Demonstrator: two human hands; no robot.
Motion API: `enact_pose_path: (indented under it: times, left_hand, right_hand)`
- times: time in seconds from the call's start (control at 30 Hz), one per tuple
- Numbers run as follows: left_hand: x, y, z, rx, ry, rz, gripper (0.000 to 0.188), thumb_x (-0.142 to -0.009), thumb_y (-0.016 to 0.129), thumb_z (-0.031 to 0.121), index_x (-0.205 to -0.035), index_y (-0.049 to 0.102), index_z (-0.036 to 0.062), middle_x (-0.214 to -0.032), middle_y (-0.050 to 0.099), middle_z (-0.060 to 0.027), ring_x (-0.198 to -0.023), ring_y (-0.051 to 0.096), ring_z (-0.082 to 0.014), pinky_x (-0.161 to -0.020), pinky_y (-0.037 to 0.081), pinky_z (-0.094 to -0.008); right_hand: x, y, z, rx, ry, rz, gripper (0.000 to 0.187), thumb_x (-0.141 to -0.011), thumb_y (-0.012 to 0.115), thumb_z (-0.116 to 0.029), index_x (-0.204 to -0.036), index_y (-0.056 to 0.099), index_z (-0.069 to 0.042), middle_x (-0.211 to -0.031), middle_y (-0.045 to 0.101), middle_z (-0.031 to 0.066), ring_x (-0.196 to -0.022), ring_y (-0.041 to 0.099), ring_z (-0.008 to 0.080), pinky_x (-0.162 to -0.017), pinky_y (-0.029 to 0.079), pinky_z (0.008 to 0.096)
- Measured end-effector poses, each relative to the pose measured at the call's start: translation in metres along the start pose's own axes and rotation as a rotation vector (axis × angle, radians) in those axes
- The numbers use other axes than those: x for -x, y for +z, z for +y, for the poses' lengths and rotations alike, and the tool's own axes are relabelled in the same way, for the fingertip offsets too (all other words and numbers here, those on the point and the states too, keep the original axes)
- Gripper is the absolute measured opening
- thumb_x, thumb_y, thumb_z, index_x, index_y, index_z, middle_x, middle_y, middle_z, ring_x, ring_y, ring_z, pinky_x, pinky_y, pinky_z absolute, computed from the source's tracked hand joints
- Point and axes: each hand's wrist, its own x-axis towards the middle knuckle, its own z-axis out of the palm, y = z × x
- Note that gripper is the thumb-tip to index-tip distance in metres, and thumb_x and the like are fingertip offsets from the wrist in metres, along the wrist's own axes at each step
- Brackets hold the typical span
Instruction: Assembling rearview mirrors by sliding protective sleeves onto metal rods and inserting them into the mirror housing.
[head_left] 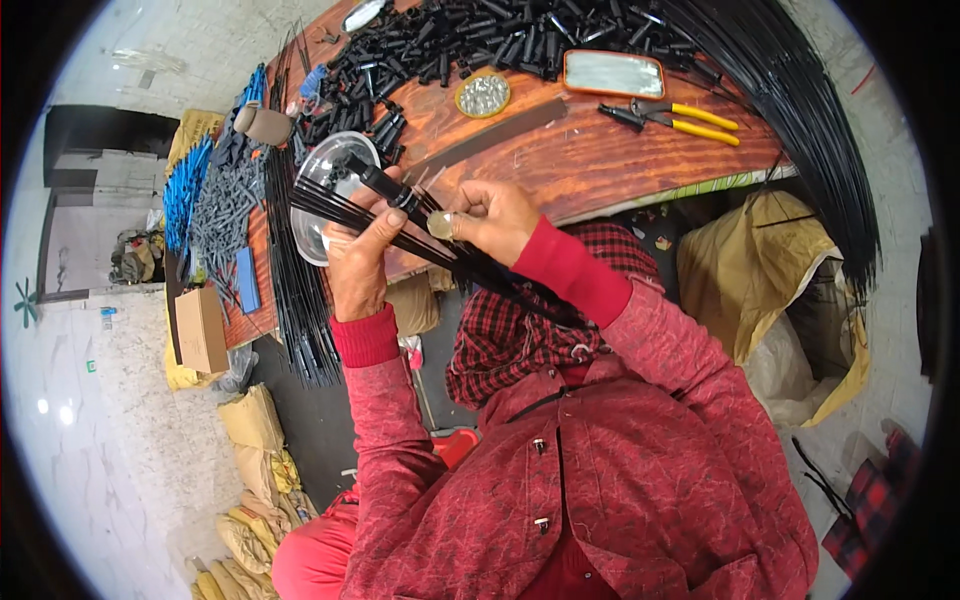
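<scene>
Over the near edge of the table, my left hand (357,265) is closed around a bundle of long thin black rods (480,268). Its thumb presses on a black tubular plastic fitting (380,185), which lies slantwise across the rods. Close to the fitting's lower end, my right hand (503,222) has its fingers curled in and closed. A pale yellowish round piece (440,225) shows at the right thumb tip; whether it covers the thumb or is pinched there I cannot tell. Behind my left hand stands a clear plastic bowl (325,150), partly hidden by the rods.
Black plastic fittings (520,35) are heaped along the table's far side. A dish of small metal parts (483,93), an orange-rimmed tray (613,75) and yellow-handled pliers (690,122) lie nearer. Black rods (790,90) overhang at right; an open sack (740,270) stands below.
</scene>
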Motion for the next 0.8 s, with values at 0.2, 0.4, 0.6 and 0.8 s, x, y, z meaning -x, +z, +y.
enact_pose_path:
  times: [0.2, 0.4, 0.6, 0.8]
  left_hand:
    - [0.003, 0.008, 0.000, -0.055, -0.038, 0.090, 0.035, -0.086, 0.073, 0.001, -0.120, 0.063, -0.0037, -0.098, 0.071, -0.0081, -0.084, 0.068, -0.0147, -0.077, 0.055, -0.0280]
    - [0.011, 0.030, 0.016, -0.157, -0.015, 0.155, 0.032, -0.083, 0.075, -0.001, -0.114, 0.066, -0.0035, -0.097, 0.071, -0.0075, -0.082, 0.066, -0.0127, -0.074, 0.054, -0.0261]
    - [0.003, 0.022, 0.002, -0.149, 0.024, 0.142, 0.033, -0.084, 0.073, -0.004, -0.116, 0.065, -0.0032, -0.097, 0.070, -0.0051, -0.084, 0.065, -0.0117, -0.074, 0.053, -0.0249]
    - [0.003, 0.024, -0.001, -0.144, 0.065, 0.152, 0.033, -0.083, 0.073, -0.005, -0.115, 0.066, -0.0019, -0.098, 0.070, -0.0055, -0.085, 0.065, -0.0119, -0.076, 0.053, -0.0248]
  right_hand:
    - [0.003, 0.009, 0.003, 0.190, -0.077, 0.195, 0.013, -0.086, 0.075, -0.008, -0.084, 0.064, -0.001, -0.075, 0.065, 0.0018, -0.071, 0.058, 0.0060, -0.063, 0.047, 0.0224]
    - [0.007, 0.014, 0.001, 0.180, -0.141, 0.254, 0.015, -0.084, 0.076, -0.006, -0.084, 0.064, 0.003, -0.077, 0.067, 0.0041, -0.071, 0.062, 0.0075, -0.065, 0.052, 0.0263]
    - [0.008, 0.008, -0.010, 0.269, -0.178, 0.187, 0.015, -0.084, 0.076, -0.009, -0.086, 0.066, 0.002, -0.072, 0.067, 0.0058, -0.068, 0.059, 0.0069, -0.063, 0.049, 0.0271]
    - [0.009, 0.003, -0.015, 0.321, -0.209, 0.163, 0.018, -0.086, 0.076, -0.014, -0.085, 0.066, 0.001, -0.068, 0.063, 0.0049, -0.067, 0.056, 0.0064, -0.062, 0.047, 0.0275]
